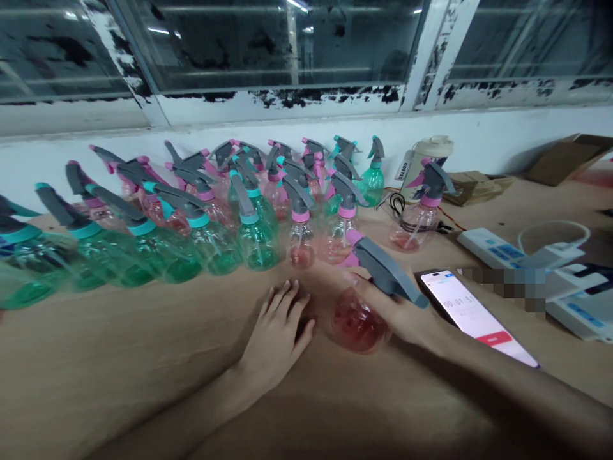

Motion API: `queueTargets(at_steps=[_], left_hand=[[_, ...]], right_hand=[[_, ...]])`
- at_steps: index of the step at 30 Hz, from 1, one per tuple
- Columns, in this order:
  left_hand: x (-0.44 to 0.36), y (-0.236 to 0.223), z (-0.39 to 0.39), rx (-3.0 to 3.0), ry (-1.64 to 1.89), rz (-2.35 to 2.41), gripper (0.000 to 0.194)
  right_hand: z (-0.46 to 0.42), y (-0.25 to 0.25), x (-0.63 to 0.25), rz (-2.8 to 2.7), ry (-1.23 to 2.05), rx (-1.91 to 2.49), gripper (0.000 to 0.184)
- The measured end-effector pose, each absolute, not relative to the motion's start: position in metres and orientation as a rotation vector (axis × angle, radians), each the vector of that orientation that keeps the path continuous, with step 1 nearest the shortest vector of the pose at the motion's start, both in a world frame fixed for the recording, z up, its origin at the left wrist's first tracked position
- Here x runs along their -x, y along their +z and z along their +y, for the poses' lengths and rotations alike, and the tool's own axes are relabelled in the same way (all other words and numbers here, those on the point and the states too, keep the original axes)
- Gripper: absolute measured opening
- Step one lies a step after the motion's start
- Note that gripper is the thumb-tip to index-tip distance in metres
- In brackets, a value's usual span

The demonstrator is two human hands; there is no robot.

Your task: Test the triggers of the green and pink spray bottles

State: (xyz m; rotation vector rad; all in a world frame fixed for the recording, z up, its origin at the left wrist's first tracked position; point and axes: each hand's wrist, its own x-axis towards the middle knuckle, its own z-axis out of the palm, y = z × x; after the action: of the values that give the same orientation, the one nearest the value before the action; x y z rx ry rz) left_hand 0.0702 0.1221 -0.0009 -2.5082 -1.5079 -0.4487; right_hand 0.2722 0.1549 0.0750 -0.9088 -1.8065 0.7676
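My right hand [407, 316] is closed round a pink spray bottle [357, 322] with a grey trigger head, holding it upright on the brown table [119, 370] just in front of me. My left hand [278, 335] lies flat on the table beside it, fingers stretched out, holding nothing. Behind both hands stand several rows of finished spray bottles, green ones [167, 255] to the left and pink ones [301, 246] in the middle, all with grey triggers.
A phone [474, 316] showing a timer lies right of the held bottle. White power strips [498, 252] and cables sit at the right. A lone pink bottle [421, 217], a white jug [426, 156] and cardboard [565, 156] stand near the wall under the windows.
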Motion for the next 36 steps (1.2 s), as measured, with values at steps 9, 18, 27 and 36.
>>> queueTargets(at_steps=[9,18,27,36], left_hand=[[-0.0698,-0.002,0.1227,2.51,-0.443,-1.517,0.035],[-0.069,-0.0035,0.1226,2.495,-0.445,-1.497,0.035],[-0.0692,-0.004,0.1233,2.5,-0.458,-1.5,0.035],[-0.0688,-0.005,0.1239,2.489,-0.44,-1.504,0.037]], right_hand=[[0.1545,0.0723,-0.2731,-1.858,0.626,0.955,0.009],[0.1544,0.0754,-0.2728,-1.806,0.759,1.008,0.037],[0.1504,0.0784,-0.2709,-1.744,0.802,1.029,0.02],[0.1501,0.0735,-0.2735,-1.802,0.729,1.042,0.032]])
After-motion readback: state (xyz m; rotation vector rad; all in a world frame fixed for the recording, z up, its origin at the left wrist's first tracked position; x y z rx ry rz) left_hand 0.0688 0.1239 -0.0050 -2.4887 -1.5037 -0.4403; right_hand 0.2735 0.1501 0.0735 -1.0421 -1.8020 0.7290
